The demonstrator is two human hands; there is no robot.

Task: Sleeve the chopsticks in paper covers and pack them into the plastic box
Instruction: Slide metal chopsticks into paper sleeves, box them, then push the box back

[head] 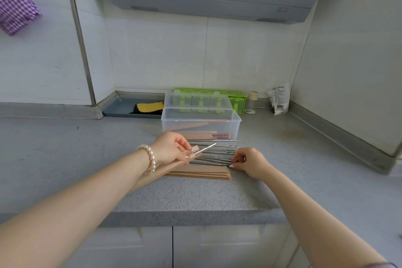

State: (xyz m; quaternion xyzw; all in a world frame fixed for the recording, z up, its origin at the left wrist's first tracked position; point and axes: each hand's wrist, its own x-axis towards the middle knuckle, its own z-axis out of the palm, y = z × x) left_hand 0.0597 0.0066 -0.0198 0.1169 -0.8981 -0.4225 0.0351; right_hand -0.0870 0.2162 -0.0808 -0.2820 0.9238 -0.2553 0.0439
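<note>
The left hand, a white pearl bracelet at its wrist, has thumb and fingers curled in a pinch round the open end of a long tan paper cover, from which a thin silver metal chopstick juts out to the right, tilted slightly upward. The right hand is curled with its fingertips pinching the right ends of a loose row of silver metal chopsticks lying flat on the speckled grey stone countertop. Just near of that row lies a flat stack of tan paper covers. Just beyond it stands a clear rectangular plastic box with its hinged lid raised at the far side; through the near wall tan sleeved chopsticks show inside, one with a red-patterned end. Behind the box is a lime-green perforated plastic holder. To the far left a grey-blue tray holds a yellow and black cloth; to the far right stand a small clear jar with a cream cap and a white printed packet leaning against the tiled wall.
</note>
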